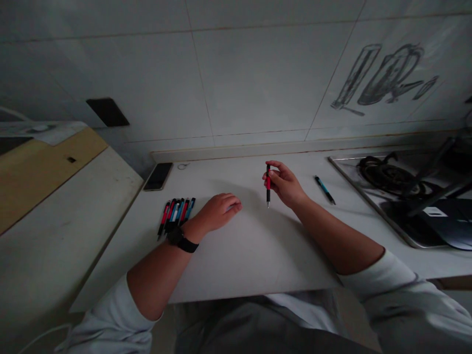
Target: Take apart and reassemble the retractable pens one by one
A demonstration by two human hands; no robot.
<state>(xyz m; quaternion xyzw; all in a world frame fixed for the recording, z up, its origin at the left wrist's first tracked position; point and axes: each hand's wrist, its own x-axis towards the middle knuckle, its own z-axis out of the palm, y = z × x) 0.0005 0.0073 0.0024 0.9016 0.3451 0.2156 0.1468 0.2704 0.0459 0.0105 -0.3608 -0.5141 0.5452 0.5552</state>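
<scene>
Fingers of the right hand (pixel 284 187) grip a red-and-black pen (pixel 268 184), tip down, over a white desk (pixel 236 260) before a tiled wall (pixel 258 83); the left hand (pixel 220 211) rests loosely open near clustered pens (pixel 179 211).

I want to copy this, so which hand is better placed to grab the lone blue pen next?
Probably the right hand: it's nearer the blue pen, though it must first put down its red pen. The left hand is farther off, near the bunch of pens.
</scene>
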